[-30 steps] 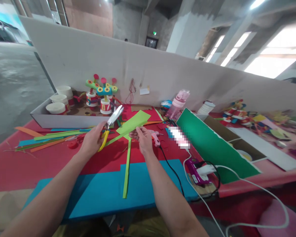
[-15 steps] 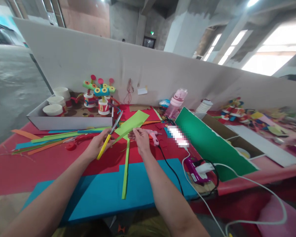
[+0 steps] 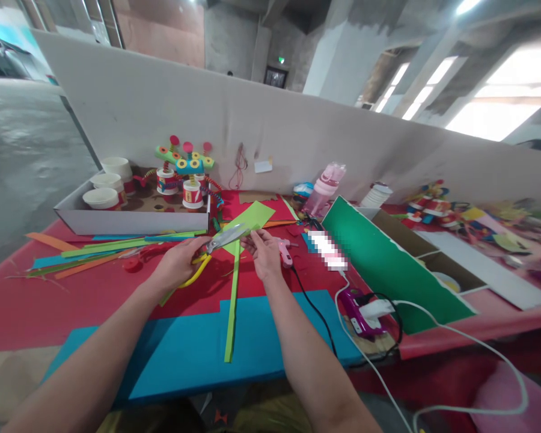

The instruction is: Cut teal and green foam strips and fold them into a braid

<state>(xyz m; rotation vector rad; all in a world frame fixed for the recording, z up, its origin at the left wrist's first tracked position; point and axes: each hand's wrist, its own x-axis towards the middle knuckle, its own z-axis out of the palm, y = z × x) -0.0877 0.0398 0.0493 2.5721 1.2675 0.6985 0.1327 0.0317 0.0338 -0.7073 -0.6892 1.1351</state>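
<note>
left of the pink glue gun (image 3: 286,254), yellow-handled scissors (image 3: 211,246) are gripped by the fingers of the left hand (image 3: 180,260), blades over green paper (image 3: 256,215), whose near edge is pinched by the right hand (image 3: 265,255), most lying beyond its fingertips

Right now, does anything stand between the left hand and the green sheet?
Yes, the scissors: the left hand holds them, and their blades overlap the green sheet in this view, ending near the right hand. What lies beneath the blades is hidden.
</note>
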